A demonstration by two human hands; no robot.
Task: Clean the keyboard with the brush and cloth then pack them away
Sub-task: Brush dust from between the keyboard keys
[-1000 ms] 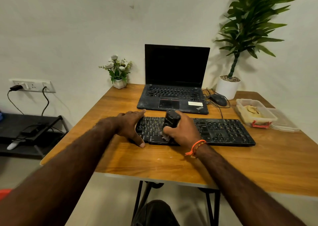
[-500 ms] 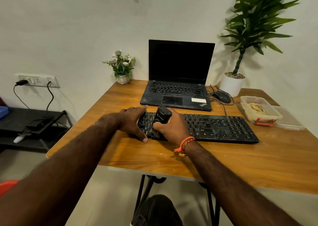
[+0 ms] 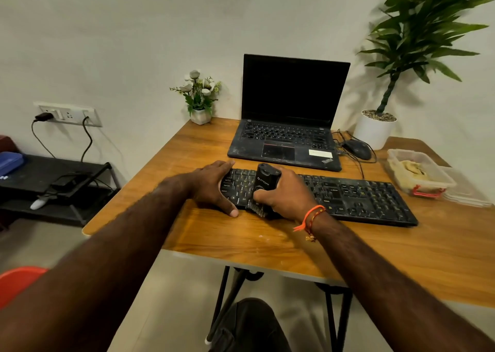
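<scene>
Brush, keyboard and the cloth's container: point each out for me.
brush (image 3: 267,179), head view, on its black handle body.
keyboard (image 3: 359,197), head view, on the keys right of the hands.
container (image 3: 420,181), head view, on its clear front wall.

Single head cam, wide-angle, looks fwd and down over wooden desk top (image 3: 267,244), near forearms, black laptop (image 3: 289,116) farther back

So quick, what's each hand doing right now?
Left hand: open, fingers resting on the keyboard's left end.
Right hand: fingers curled round the black brush.
</scene>
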